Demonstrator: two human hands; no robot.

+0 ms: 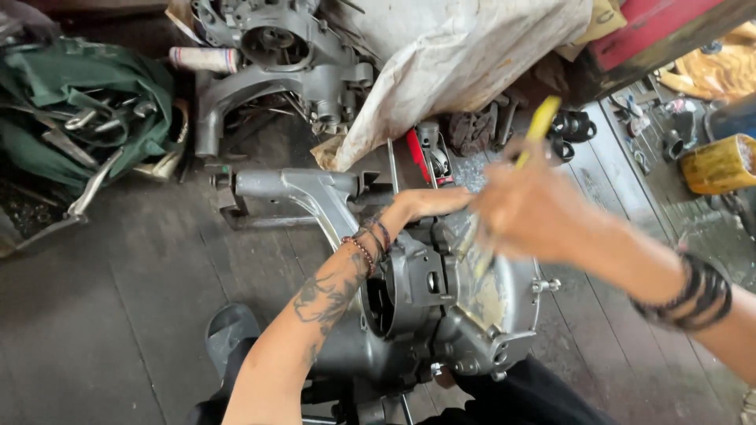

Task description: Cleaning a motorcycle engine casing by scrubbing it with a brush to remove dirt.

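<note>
A grey metal engine casing point(441, 315) with a long arm sits on the dark wooden floor in front of me. My left hand point(429, 203) rests on the casing's top edge, fingers laid against the metal. My right hand point(526, 211), blurred by motion, grips a tool with a yellow handle point(542, 118) that points up and away; its lower end reaches toward the casing's greasy round opening point(488, 287).
A second engine casing point(276, 55) lies at the back beside a white sack point(457, 55). A green cloth with wrenches point(87, 110) is at the left. A red-handled tool point(417, 153), small parts and a yellow container point(720, 164) lie at the right.
</note>
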